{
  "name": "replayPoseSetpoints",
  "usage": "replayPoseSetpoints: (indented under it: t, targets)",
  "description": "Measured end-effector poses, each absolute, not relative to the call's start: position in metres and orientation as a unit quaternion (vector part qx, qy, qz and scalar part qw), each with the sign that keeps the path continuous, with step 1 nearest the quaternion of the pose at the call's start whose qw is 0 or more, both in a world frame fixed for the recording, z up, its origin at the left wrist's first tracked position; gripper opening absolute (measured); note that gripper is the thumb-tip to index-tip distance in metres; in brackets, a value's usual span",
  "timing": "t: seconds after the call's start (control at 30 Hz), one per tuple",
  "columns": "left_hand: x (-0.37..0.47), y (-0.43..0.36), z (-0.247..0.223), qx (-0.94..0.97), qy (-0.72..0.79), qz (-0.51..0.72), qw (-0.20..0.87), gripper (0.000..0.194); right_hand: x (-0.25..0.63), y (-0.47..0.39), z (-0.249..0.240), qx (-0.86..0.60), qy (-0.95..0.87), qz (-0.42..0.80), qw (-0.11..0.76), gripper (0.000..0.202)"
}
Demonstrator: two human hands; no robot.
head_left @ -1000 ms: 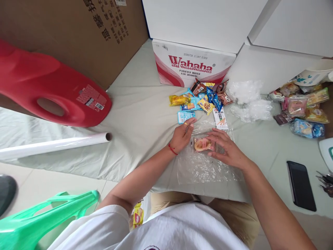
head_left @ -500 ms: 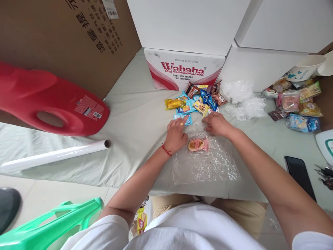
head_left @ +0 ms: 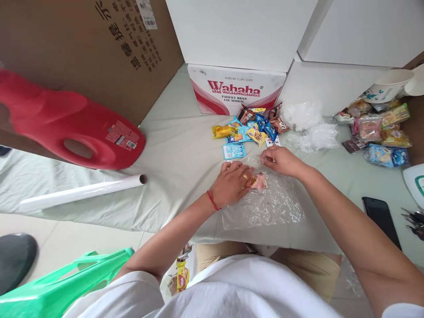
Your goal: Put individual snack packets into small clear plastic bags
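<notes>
One pink-wrapped snack (head_left: 260, 181) lies on your clear film (head_left: 265, 212): your left hand (head_left: 232, 182), spread, half covers it from nine o'clock; your right hand (head_left: 277, 160), at one, pinches the film's edge. Toward twelve, a box (head_left: 236, 90) reads "Wahaha PURIFIED WATER".

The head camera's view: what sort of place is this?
Probably a home or a storeroom, though I can't tell which: there are wrapped snacks on a covered table, a Wahaha water carton behind them and a big brown cardboard box.
</notes>
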State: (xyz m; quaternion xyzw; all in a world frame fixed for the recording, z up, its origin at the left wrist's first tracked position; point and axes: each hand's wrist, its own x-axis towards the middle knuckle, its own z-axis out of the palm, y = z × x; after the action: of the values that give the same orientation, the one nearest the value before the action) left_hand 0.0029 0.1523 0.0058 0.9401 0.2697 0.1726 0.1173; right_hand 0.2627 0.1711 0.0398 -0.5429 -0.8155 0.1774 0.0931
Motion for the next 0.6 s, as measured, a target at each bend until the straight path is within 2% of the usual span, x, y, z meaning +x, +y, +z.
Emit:
replayPoseSetpoints:
  t: [0.07, 0.17, 0.33, 0.6]
  targets:
    - [0.009, 0.148, 0.003, 0.941, 0.282, 0.157, 0.107, 0.035, 0.264, 0.171, 0.038, -0.545, -0.814, 0.180, 0.088, 0.020]
    - [0.021, 0.143, 0.003, 0.932, 0.306, 0.168, 0.096, 0.030, 0.264, 0.169, 0.036, -0.553, -0.809, 0.183, 0.084, 0.021]
    - [0.042, 0.132, 0.011, 0.937, 0.291, 0.189, 0.045, 0.030, 0.266, 0.167, 0.035, -0.568, -0.795, 0.182, 0.109, 0.024]
    - [0.052, 0.112, 0.001, 0.957, 0.267, 0.114, 0.021, 0.032, 0.264, 0.143, 0.041, -0.520, -0.824, 0.165, 0.155, 0.024]
